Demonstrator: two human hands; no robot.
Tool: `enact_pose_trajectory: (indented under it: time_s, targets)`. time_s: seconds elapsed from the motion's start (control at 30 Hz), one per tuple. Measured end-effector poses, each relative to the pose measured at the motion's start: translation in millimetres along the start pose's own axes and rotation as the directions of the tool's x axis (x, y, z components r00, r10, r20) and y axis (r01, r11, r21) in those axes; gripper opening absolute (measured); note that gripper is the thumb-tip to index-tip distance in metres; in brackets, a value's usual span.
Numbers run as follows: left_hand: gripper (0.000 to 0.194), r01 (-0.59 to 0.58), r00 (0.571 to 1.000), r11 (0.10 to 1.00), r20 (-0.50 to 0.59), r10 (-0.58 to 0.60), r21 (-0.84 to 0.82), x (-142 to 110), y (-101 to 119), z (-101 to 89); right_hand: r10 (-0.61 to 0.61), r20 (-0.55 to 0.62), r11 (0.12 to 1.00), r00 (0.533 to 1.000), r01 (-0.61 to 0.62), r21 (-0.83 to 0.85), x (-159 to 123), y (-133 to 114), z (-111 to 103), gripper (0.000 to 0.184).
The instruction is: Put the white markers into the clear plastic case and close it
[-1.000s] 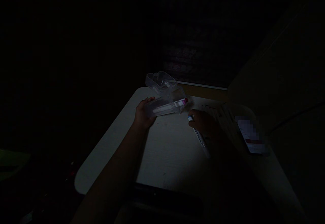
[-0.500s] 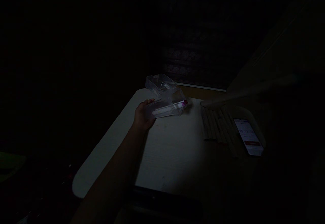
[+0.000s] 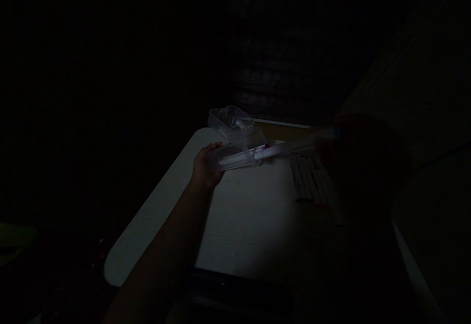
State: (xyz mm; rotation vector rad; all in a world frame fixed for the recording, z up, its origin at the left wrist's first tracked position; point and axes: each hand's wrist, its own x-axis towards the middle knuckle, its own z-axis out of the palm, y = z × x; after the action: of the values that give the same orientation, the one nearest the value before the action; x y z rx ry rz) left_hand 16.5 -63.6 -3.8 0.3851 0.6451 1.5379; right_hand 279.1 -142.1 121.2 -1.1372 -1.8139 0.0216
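My left hand (image 3: 206, 168) is closed around the lower end of a clear plastic case (image 3: 239, 146), whose hinged lid (image 3: 231, 119) stands open. Inside the case lies a white marker with a red end (image 3: 235, 158). My right hand (image 3: 362, 150), dark and blurred, grips a second white marker (image 3: 290, 146) by its far end. That marker's near tip is at the mouth of the case, beside the first one. Beneath my right hand several markers (image 3: 307, 179) lie side by side on the white table (image 3: 243, 216).
A dark object (image 3: 239, 289) lies along the table's near edge. Behind the table hangs a dark patterned surface (image 3: 261, 81). Something green (image 3: 16, 238) shows at the far left. Deep shadow covers the right side.
My right hand has come in from the right with a marker, bringing its tip to the case. It now covers the phone. My left hand and the case have barely moved.
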Motion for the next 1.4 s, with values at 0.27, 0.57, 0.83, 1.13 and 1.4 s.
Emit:
enact_pose_trajectory:
  time_s: [0.27, 0.57, 0.83, 1.13, 1.4]
  targets:
    - [0.016, 0.007, 0.999, 1.000, -0.040, -0.007, -0.010, -1, 1, 2.6, 0.037, -0.050, 0.995, 0.998, -0.042, -0.092, 1, -5, 16, 0.024]
    - [0.017, -0.005, 1.000, 1.000, -0.009, 0.005, -0.001, 1, -1, -1.1, 0.111, 0.118, 0.994, 0.987, -0.107, -0.039, 1, -5, 20, 0.020]
    - [0.018, -0.011, 1.000, 1.000, 0.004, 0.011, 0.000, 1, -1, -0.7, 0.103, 0.162, 0.994, 0.981, -0.096, -0.048, 3, -4, 18, 0.017]
    - [0.018, 0.000, 1.000, 1.000, -0.018, 0.000, -0.011, 0, 0, 1.2, 0.457, 0.534, 0.859, 0.712, -0.198, -0.472, 2, 56, 39, 0.037]
    - [0.017, -0.018, 1.000, 1.000, -0.019, 0.018, -0.017, 1, -2, -0.6, 0.515, 0.628, 0.792, 0.583, -0.045, -0.609, -8, 84, 65, 0.031]
